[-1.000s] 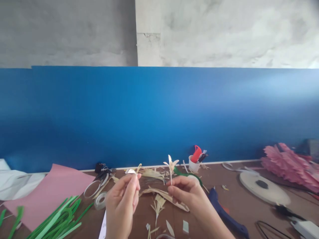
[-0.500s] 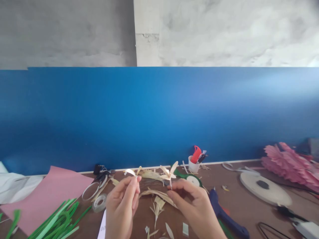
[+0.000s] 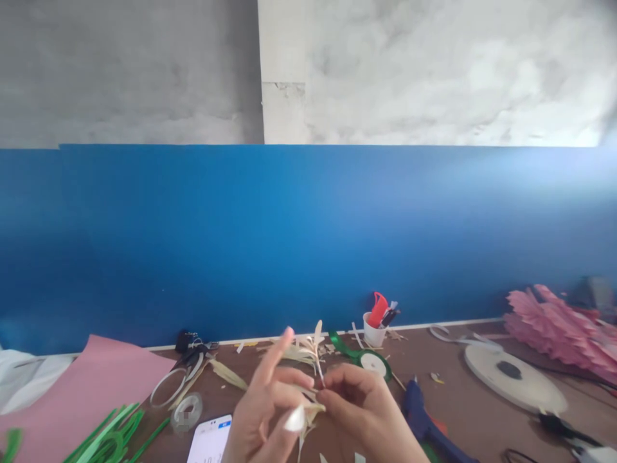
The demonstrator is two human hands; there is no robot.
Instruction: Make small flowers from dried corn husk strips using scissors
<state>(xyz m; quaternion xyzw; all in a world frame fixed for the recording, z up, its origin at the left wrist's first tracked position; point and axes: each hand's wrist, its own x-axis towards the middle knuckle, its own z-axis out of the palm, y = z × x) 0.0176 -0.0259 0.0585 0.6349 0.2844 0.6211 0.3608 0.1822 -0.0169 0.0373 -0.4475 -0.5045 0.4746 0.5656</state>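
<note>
A small flower of pale dried petals (image 3: 315,337) stands upright on a thin, white-wrapped stem. My right hand (image 3: 364,402) pinches the lower end of that stem between thumb and fingertips. Beside it, my left hand (image 3: 270,405) has its index finger stretched upward and its other fingers curled. A small pale dried-leaf piece (image 3: 315,408) pokes out from the left fingers towards the right hand, with a white strip (image 3: 295,419) at the thumb tip. Exactly how the left fingers grip it is partly hidden. The two hands almost touch.
Around the hands lie a phone (image 3: 209,440), a clear tape roll (image 3: 187,411), scissors (image 3: 195,354), a green ribbon spool (image 3: 373,363), a blue glue gun (image 3: 427,424) and a white cup (image 3: 375,331) of tools. Green stems (image 3: 113,437) and pink paper (image 3: 96,379) lie left; a round cream device (image 3: 515,379) sits right.
My left hand has moved right, close to the right hand, and its index finger has straightened upward. The flower has tilted and shifted slightly left. The phone shows more now.
</note>
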